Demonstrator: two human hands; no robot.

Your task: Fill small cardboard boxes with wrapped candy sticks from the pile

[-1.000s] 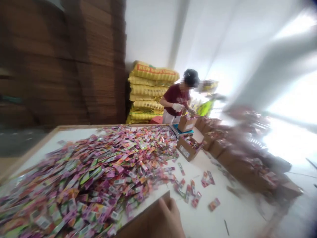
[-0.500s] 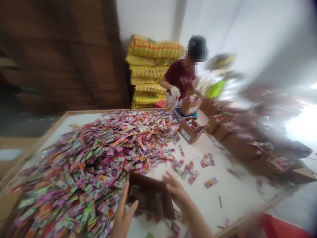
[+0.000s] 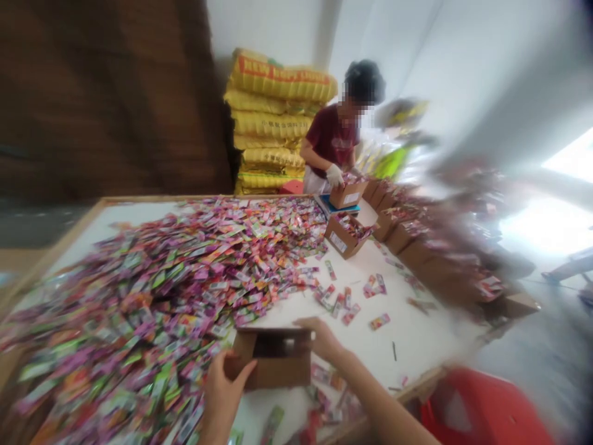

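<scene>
Far to the left of both hands, a deep heap of small bright packets [image 3: 152, 296] covers most of the white tabletop [image 3: 417, 346], spreading up to the wooden rim on that side. The left hand [image 3: 225, 395] comes up from the near edge and grips the left wall of a small brown cardboard box [image 3: 273, 358], fingers curled around its corner, with the heap just beside it. The box sits between the two hands, low on the tabletop near its front edge, its top open toward the heap. The right hand [image 3: 322, 339] clasps the box's upper right corner, fingers hooked over the rim, the forearm running back toward the lower right. Just beyond the right hand lie a few loose packets [image 3: 345, 303], scattered apart from the heap. Farther off, past these, an open carton [image 3: 345, 235] holds more packets, and a row of filled cartons [image 3: 417, 238] runs along the right edge, blurred. At the far end a person in a dark red shirt [image 3: 331, 139] works with a white-gloved hand [image 3: 334, 176] over another carton [image 3: 348, 193]. Behind that person stand stacked yellow sacks [image 3: 273, 117]. A red object [image 3: 482, 414] shows below the tabletop to the right, too blurred to identify.
</scene>
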